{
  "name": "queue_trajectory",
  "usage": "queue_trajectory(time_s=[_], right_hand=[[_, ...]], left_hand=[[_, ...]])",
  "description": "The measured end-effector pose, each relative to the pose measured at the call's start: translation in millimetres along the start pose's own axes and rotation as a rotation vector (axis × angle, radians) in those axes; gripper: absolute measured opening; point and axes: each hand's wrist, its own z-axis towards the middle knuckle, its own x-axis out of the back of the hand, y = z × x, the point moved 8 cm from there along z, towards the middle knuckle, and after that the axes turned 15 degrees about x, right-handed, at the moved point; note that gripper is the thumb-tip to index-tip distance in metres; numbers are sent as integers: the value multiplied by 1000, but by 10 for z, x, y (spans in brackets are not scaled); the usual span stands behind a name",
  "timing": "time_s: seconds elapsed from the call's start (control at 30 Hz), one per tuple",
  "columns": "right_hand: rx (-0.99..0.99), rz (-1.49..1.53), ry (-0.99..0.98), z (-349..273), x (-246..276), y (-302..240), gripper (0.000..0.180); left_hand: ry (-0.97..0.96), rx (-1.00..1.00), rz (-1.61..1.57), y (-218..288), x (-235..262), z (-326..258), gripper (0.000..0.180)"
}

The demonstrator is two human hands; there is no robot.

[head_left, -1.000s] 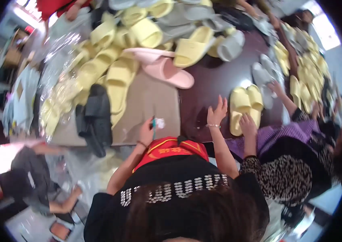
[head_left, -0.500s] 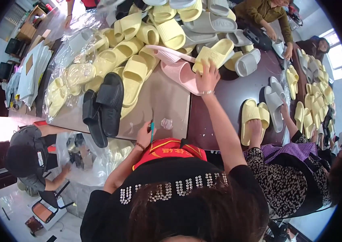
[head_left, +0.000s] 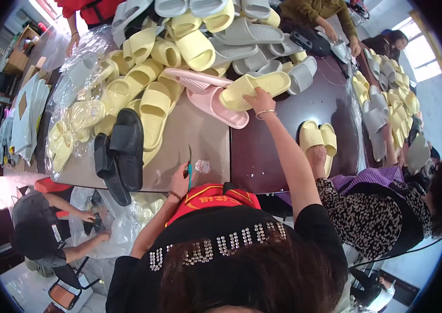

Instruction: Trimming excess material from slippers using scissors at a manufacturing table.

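Note:
My right hand is closed on a yellow slide slipper, which lies lengthwise, pointing right, partly over a pair of pink slippers. Near the table's front edge my left hand is wrapped round a teal-handled tool with a thin, curved dark tip pointing away from me; its exact kind is unclear. A pair of black slippers rests left of that hand, one overlapping the other. Just right of the tool sits a small crumpled paper scrap.
Yellow and grey slippers form a heap across the far side, some under clear plastic at left. A co-worker's hand touches a yellow pair at right. Another person handles plastic bags at lower left.
The yellow slipper in my right hand has swung to lie more sideways. The co-worker's grey pair has left the near table at right. The whole view has shifted slightly.

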Motion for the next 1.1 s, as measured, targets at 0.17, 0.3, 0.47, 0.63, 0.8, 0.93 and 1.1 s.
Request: queue_trajectory(time_s=[0.17,0.3,0.47,0.63,0.8,0.93,1.1], right_hand=[[113,140,92,-119,-73,-107,46],[24,433,105,-363,-199,-173,40],[-62,881,154,-515,-185,-269,29],[-304,1351,97,-519,-82,-564,24],[-302,1572,55,-448,-55,-802,25],[-308,1795,125,-507,253,-1112,26],[-65,1964,17,-737,490,-1402,36]], left_hand=[[-8,6,4,-39,-58,91,43],[24,-1,-12,-54,-7,83,43],[33,2,25,-19,17,-17,43],[44,-25,-76,-73,64,7,43],[110,-26,-110,-29,228,119,44],[86,21,-210,105,407,201,43],[5,12,-685,308,419,301,46]])
